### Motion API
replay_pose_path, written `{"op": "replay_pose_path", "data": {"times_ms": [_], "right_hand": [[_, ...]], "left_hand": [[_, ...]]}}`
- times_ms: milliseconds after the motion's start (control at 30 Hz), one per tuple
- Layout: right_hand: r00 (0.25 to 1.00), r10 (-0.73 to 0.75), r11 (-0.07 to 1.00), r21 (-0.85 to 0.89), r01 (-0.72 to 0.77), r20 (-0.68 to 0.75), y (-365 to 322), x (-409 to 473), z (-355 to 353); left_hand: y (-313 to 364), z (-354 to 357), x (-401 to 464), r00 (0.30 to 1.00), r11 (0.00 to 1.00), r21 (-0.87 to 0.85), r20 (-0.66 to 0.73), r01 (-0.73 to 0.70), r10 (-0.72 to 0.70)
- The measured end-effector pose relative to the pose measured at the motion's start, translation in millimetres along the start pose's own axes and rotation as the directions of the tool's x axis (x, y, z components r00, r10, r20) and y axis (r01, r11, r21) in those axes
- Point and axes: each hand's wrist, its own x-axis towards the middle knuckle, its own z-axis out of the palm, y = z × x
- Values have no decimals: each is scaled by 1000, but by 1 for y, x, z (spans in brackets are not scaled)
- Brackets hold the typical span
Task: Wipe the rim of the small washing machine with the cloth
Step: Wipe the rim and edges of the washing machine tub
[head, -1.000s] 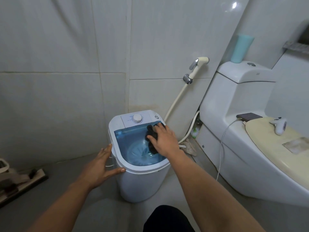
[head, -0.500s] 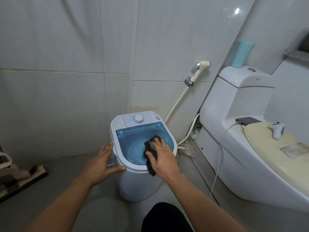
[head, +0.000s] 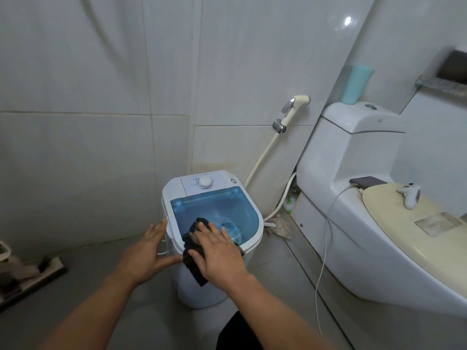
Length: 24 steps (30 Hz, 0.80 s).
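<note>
A small white washing machine (head: 255, 210) with a blue tub and a round dial stands on the floor against the tiled wall. My right hand (head: 218, 251) lies flat on a black cloth (head: 193, 263), pressing it onto the near front rim; one end of the cloth hangs down the front of the machine. My left hand (head: 149, 248) rests against the machine's left side with fingers spread, the thumb reaching toward the cloth.
A white toilet (head: 353, 223) stands at the right with a phone (head: 367, 182), its cable and a small white device (head: 410, 195) on it. A bidet sprayer (head: 294, 107) with its hose hangs on the wall. A teal cup (head: 356, 83) sits on the tank. A floor brush (head: 27, 276) lies at left.
My right hand has slid the cloth from the far right rim round to the near front rim, toward my left hand. The left hand has stayed on the machine's side.
</note>
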Motion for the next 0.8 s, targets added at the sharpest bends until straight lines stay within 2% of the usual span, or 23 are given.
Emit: {"op": "replay_pose_path", "data": {"times_ms": [133, 233, 433, 500, 633, 800], "right_hand": [[996, 54, 998, -38, -57, -66, 32, -11, -11], [977, 185, 983, 6, -185, -111, 55, -14, -20], [865, 468, 883, 136, -449, -183, 98, 18, -27], [836, 516, 856, 154, -494, -185, 105, 38, -27], [855, 476, 879, 75, -471, -207, 102, 76, -25], [920, 371, 928, 2, -374, -127, 72, 111, -10]], "left_hand": [[0, -1, 0, 1000, 1000, -13, -4, 8, -8], [0, -1, 0, 1000, 1000, -20, 8, 15, -14], [0, -1, 0, 999, 999, -25, 17, 30, -30], [-1, 0, 0, 999, 999, -30, 18, 31, -31], [-2, 0, 0, 999, 998, -50, 18, 36, -35], [-2, 1, 0, 999, 997, -63, 29, 42, -40]]}}
